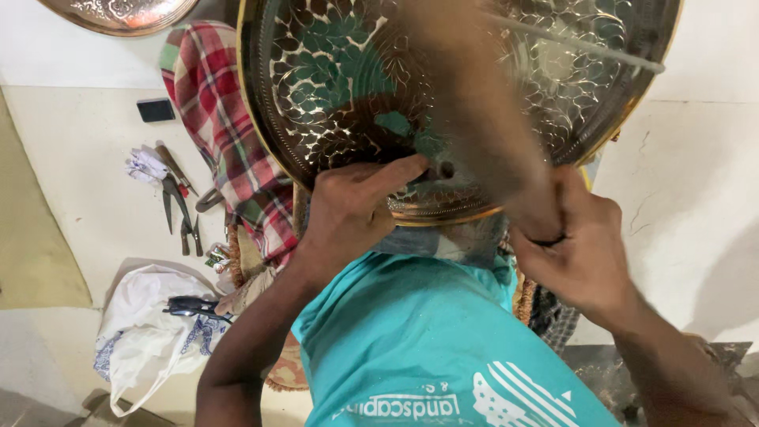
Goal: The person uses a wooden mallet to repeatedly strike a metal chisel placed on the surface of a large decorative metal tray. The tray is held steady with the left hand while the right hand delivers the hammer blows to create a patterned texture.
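Gleaming across the top of the view is a big round metal tray (340, 87), brass-rimmed and densely engraved with leaf and petal patterns, parts of them filled in green. It sits tilted toward the person, its lower rim resting near their lap. The left hand (352, 209) presses on that lower edge, fingers curled and the thumb stretched along the rim, pinching a small dark punch (441, 169) against the engraved surface. The right hand (573, 245) is clenched tight around a wooden handle (482, 119), which shows only as a brown smear sweeping up across the tray; its head is too blurred to make out. A thin pale rod (585, 47) streaks across the tray's upper right, also blurred.

Off to the left, a red-and-green checked cloth (229, 126) drapes down from beneath the tray onto the pale floor (79, 142). Beside it lie pliers (178, 205) and a wooden-handled tool (172, 164) near a crumpled white rag (145, 166), with a small black block (156, 109) above them. Lower left, a white plastic bag (146, 332) carries dark-handled scissors (192, 306). Another engraved metal plate (118, 12) peeks in at the top left corner. The person's teal shirt (411, 340) fills the bottom centre.
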